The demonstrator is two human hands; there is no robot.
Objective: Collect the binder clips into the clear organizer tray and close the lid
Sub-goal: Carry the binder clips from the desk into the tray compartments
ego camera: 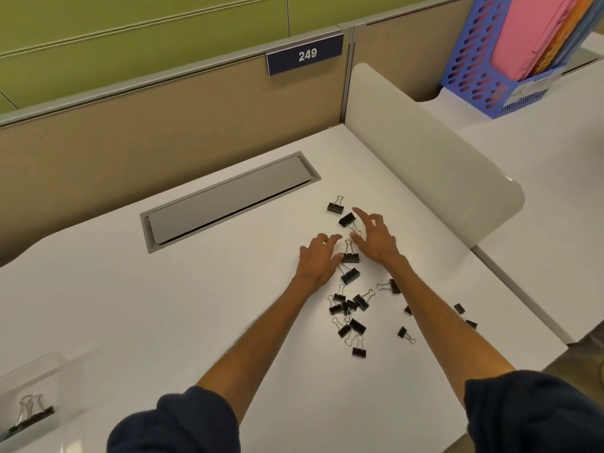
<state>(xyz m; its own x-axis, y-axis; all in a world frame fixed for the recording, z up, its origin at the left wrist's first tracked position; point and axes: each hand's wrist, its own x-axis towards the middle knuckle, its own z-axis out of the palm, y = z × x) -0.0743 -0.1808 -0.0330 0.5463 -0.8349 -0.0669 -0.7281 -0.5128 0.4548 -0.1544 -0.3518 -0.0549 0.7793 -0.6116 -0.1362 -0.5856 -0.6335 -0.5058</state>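
Note:
Several black binder clips (351,305) lie scattered on the white desk (163,305), right of centre. My left hand (318,259) rests flat among them, its thumb touching one clip (350,256). My right hand (376,237) hovers with fingers spread beside another clip (347,220); a further clip (335,207) lies just beyond. Neither hand holds anything. The clear organizer tray (29,397) stands at the desk's near left corner with a few clips inside; its lid is not clearly visible.
A grey cable hatch (228,199) is set into the desk behind. A white rounded divider (425,158) borders the right side. A blue file rack (510,50) with coloured folders stands on the neighbouring desk. Tan partition walls close the back.

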